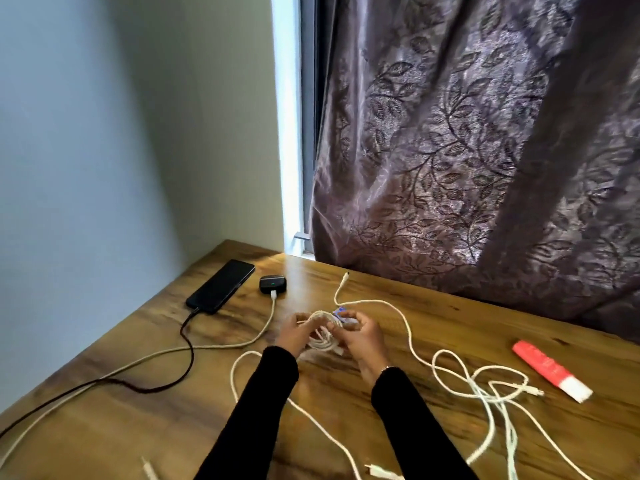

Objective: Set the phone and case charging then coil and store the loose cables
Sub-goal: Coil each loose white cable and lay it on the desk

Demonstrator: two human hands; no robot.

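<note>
A black phone (pixel 221 286) lies at the table's back left with a dark cable (pixel 188 344) plugged into its near end. Beside it sits a small black case (pixel 272 284) showing a green light, with a white cable (pixel 266 323) plugged in. At the table's middle, my left hand (pixel 294 332) and my right hand (pixel 360 336) both grip a coiled white cable (pixel 322 336); a small blue and white tag shows at its top. Loose white cables (pixel 485 386) sprawl to the right, one end (pixel 344 277) pointing at the curtain.
A red and white tube (pixel 550 370) lies at the right on the wooden table (pixel 450 317). A patterned purple curtain (pixel 467 150) hangs behind the table; a wall stands at the left. White plug ends (pixel 381 472) lie near the front edge.
</note>
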